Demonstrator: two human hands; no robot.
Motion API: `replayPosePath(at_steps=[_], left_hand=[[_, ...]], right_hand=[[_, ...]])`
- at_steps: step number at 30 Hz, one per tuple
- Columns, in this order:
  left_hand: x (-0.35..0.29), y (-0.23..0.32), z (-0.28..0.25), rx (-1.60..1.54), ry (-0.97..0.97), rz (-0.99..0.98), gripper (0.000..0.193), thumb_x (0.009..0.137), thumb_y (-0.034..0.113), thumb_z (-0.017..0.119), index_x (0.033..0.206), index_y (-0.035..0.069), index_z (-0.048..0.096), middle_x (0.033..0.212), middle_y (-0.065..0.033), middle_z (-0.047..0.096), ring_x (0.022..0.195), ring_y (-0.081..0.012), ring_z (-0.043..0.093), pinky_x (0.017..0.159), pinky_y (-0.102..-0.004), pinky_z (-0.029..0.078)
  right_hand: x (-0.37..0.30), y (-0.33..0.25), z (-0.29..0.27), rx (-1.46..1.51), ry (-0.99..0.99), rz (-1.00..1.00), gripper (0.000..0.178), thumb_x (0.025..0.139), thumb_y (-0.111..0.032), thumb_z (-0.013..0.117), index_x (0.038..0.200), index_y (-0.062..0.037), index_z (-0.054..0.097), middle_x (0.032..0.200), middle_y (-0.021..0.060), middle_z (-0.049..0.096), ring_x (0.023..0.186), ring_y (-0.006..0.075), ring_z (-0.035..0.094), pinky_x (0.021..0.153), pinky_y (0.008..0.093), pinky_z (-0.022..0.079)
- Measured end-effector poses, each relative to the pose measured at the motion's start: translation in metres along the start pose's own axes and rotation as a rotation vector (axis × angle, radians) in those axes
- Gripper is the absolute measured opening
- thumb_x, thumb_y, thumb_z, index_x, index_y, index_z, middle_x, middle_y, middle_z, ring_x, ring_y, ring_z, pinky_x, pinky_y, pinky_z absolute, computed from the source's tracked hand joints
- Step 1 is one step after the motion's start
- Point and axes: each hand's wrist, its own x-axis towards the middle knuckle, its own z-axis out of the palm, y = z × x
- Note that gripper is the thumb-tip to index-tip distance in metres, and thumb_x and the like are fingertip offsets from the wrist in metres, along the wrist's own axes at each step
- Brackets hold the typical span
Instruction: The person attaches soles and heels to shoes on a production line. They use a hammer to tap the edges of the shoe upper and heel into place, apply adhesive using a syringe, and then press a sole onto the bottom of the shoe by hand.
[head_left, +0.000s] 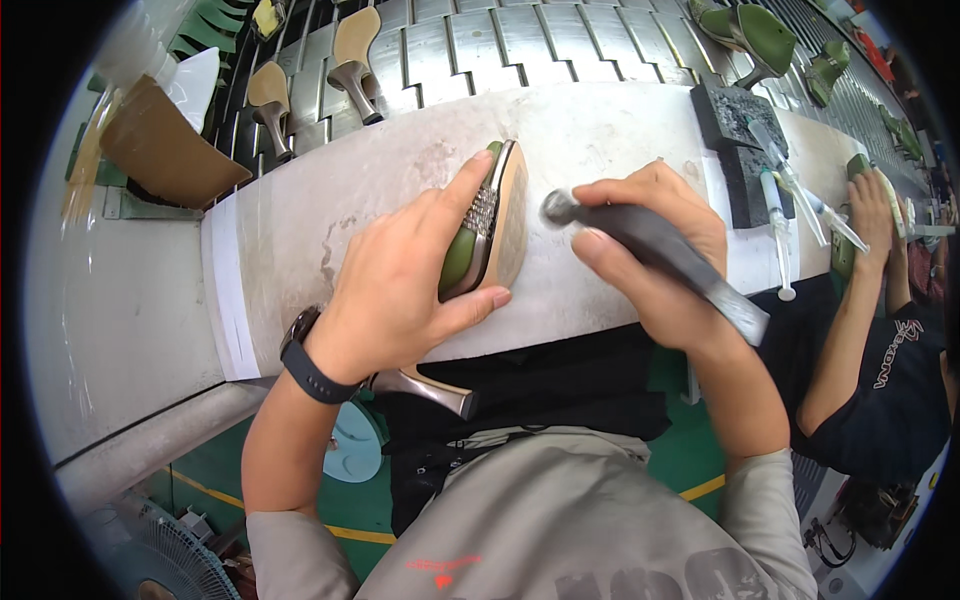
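Note:
My left hand (395, 270) is wrapped round a green high-heeled shoe (462, 258), pressing it to the table. The shoe lies tilted, its tan sole (510, 225) facing right and a sparkling band across its upper. Its heel (440, 390) sticks out below my wrist, over the table's near edge. To the right of the sole, my right hand (660, 240) is closed on a dark hammer (655, 240), slightly blurred. The hammer's round knob points at the sole, a small gap away; its flared, silvery end lies over my wrist.
Along the far side runs a slatted metal conveyor (550, 45) carrying tan-soled shoes (355, 55) and green shoes (755, 40). Syringes (775, 220) lie by a black block (735, 150) at right. A co-worker's hand (870, 215) holds another green shoe. A brown curved board (165, 140) stands at left.

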Motion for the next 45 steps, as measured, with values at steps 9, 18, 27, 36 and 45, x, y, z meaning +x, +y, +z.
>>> replayPosePath(at_steps=[9,18,27,36,45], left_hand=[[0.003,-0.002,-0.001,-0.01,-0.038,0.0,0.11,0.073,0.015,0.091,0.166,0.0,0.033,0.119,-0.0248,0.067,0.1,-0.0447,0.067,0.088,-0.0468,0.054],[0.003,-0.009,-0.001,-0.011,0.001,0.039,0.115,0.069,0.018,0.093,0.165,-0.002,0.034,0.109,-0.0208,0.065,0.091,-0.0399,0.065,0.082,-0.0466,0.053],[0.001,-0.011,-0.004,-0.037,-0.019,0.028,0.119,0.067,0.021,0.095,0.165,-0.004,0.032,0.114,-0.0192,0.064,0.096,-0.0386,0.064,0.083,-0.0456,0.05],[0.0,-0.014,-0.015,-0.073,-0.1,-0.023,0.119,0.068,0.022,0.095,0.166,-0.002,0.031,0.112,-0.0187,0.062,0.095,-0.0394,0.063,0.082,-0.0453,0.05],[-0.004,-0.018,-0.012,-0.082,-0.073,-0.006,0.12,0.071,0.021,0.094,0.168,0.0,0.026,0.113,-0.0198,0.062,0.097,-0.0417,0.063,0.083,-0.0481,0.052]], right_hand=[[0.032,-0.009,0.019,0.582,-0.04,0.269,0.025,0.095,-0.009,0.077,0.116,0.0035,0.073,0.098,0.0084,0.079,0.089,0.009,0.072,0.079,0.0257,0.057],[0.037,-0.019,0.013,0.246,-0.196,-0.014,0.026,0.086,-0.006,0.083,0.109,0.0003,0.074,0.093,0.0148,0.078,0.08,0.0229,0.079,0.072,0.0312,0.06],[0.029,-0.037,0.016,0.421,-0.113,0.361,0.025,0.092,-0.003,0.079,0.116,0.0029,0.072,0.105,0.0118,0.08,0.091,0.0119,0.075,0.079,0.0273,0.059],[0.081,-0.02,0.024,0.367,-0.014,0.46,0.019,0.094,-0.009,0.077,0.108,0.0036,0.075,0.094,0.0079,0.08,0.087,0.01,0.072,0.079,0.0258,0.056],[0.025,-0.04,0.03,0.182,-0.109,-0.013,0.032,0.082,0.0,0.083,0.111,0.0056,0.072,0.108,0.0205,0.079,0.101,0.0308,0.079,0.089,0.0362,0.063]])
